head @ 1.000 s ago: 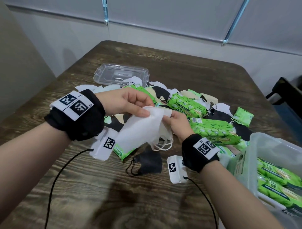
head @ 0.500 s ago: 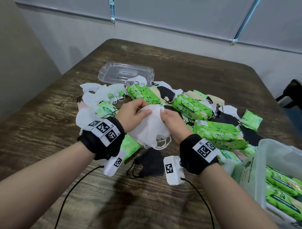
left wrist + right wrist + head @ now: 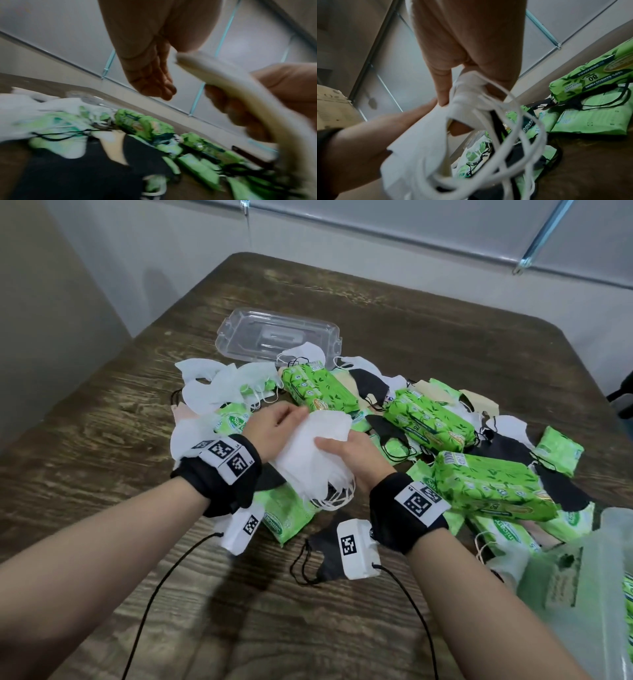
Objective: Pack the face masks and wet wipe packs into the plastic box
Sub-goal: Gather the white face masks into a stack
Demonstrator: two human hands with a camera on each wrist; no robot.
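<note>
Lower right of the head view, the plastic box (image 3: 582,583) waits. At centre the left hand (image 3: 274,429) and right hand (image 3: 356,453) together clamp a stack of white masks (image 3: 308,453); square its edges (tuck the loops) before packing. Beyond, a wet wipe pack (image 3: 590,79) reads "80", "ALOE VERA".
</note>
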